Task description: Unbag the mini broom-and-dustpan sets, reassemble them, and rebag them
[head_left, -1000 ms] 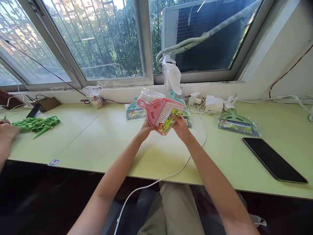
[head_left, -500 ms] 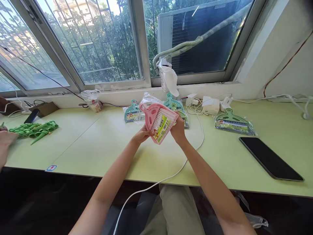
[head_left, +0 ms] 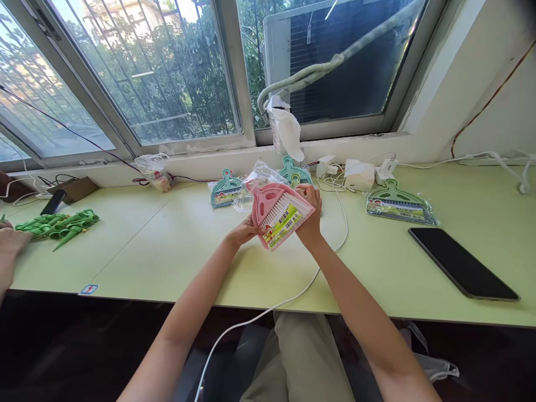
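Between my two hands, above the table, is a pink dustpan and brush set (head_left: pixel 281 215) with white bristles and a yellow-green label facing me. Its handle end tilts up to the left. My left hand (head_left: pixel 244 230) pinches the lower left edge. On the right edge, my right hand (head_left: pixel 310 212) is closed with its fingers partly behind the set. Behind it lie a teal wrapped dustpan set (head_left: pixel 226 190) and another teal set (head_left: pixel 288 169), partly hidden by the pink one and my right hand. A green wrapped dustpan set (head_left: pixel 397 202) lies farther right.
A black phone (head_left: pixel 463 262) lies at the right. A white cable (head_left: pixel 301 291) runs across the table and over its front edge. Green curled pieces (head_left: pixel 62 228) lie at the left beside another person's hand (head_left: pixel 12 245). Chargers (head_left: pixel 385 170) and a plastic bag (head_left: pixel 156 172) stand along the window sill.
The pink set has turned slightly clockwise and shifted a little to the right, its label facing me more squarely. My right hand has moved with it. Both hands keep hold.
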### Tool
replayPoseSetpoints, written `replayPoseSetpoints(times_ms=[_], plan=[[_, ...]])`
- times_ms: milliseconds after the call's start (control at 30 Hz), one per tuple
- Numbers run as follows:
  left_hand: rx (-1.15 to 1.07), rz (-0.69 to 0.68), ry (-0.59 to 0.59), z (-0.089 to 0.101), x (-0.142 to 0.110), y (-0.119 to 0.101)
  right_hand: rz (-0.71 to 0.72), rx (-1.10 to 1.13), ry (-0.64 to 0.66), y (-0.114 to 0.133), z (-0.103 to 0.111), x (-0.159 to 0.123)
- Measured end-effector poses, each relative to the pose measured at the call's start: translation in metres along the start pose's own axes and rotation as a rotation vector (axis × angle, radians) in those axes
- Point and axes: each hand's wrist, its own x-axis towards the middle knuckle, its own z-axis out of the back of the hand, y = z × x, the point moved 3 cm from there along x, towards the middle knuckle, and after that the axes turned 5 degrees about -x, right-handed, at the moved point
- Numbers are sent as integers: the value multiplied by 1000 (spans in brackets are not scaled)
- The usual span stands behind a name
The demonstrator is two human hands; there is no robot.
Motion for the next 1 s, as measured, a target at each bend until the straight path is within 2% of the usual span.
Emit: replayPoseSetpoints(times_ms=[100,367,667,900,1000], plan=[[11,8,5,0,0,1,-14,-16,15,-2,-2,-2],[18,-8,10,2,3,3,-57,168,21,-9,-4,0],[30,-7,-2,3,4,3,-41,-36,80,-4,-13,-5],[46,2,9,-5,3,2,-49,-82,67,-8,-11,-7],[44,0,13,-6,3,1,-58,-33,75,-8,-8,-6]])
